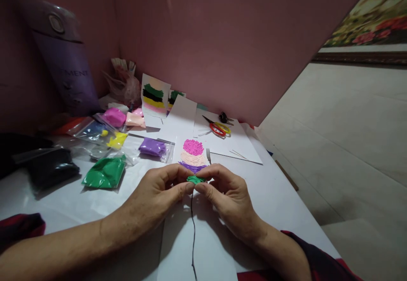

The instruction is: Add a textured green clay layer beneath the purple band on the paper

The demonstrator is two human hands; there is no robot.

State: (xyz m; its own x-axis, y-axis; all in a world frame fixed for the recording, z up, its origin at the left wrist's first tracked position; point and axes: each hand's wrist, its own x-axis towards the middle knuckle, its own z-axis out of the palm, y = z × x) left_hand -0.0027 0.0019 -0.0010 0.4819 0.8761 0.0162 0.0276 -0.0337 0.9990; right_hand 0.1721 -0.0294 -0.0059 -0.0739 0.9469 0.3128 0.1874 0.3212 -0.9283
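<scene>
Thumb and fingertips of my left hand [160,194] pinch the left end of a small ridged piece of green modelling clay [195,180]. Its right end is between the thumb and fingers of my right hand [230,196]. Just beyond the fingers, textured clay bands lie on the white paper [187,234]: a pink clay band [193,146], a peach clay band [193,159] and a purple clay band [193,167]. From the fingertips a thin black strand [193,234] runs down toward me. Whether the green piece touches the paper is hidden.
A fork [208,155] lies right of the bands, with scissors [218,128] behind on white sheets. Left are clay packets, including a green packet [104,172], a purple packet [152,147] and a black packet [52,168]. A purple bottle [65,69] and a painted card [154,96] stand behind.
</scene>
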